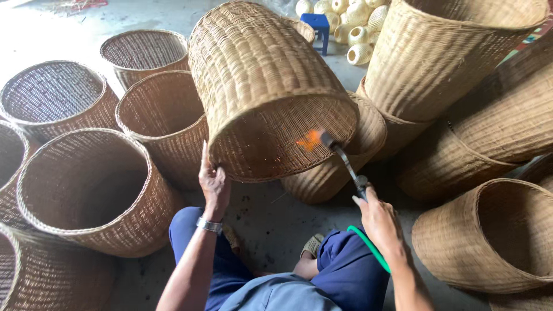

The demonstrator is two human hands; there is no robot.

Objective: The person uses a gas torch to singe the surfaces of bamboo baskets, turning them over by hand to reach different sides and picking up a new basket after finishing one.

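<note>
Tall tan woven cane basket (262, 86): tilted above the floor, rim gripped by my left hand (213, 183); right hand (377, 222) clamped on black gas torch (345, 164), flame singeing its base. Next, I judge: rotate basket.

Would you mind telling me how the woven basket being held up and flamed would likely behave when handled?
The tilted basket looks light: the left hand alone props its rim. Its weave seems stiff, keeping its round shape. Lying sideways, it would probably roll. The right hand holds the torch.

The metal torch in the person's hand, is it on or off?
On. An orange flame burns at the tip of the thin metal torch in the right hand, against the tipped tan woven basket.
</note>
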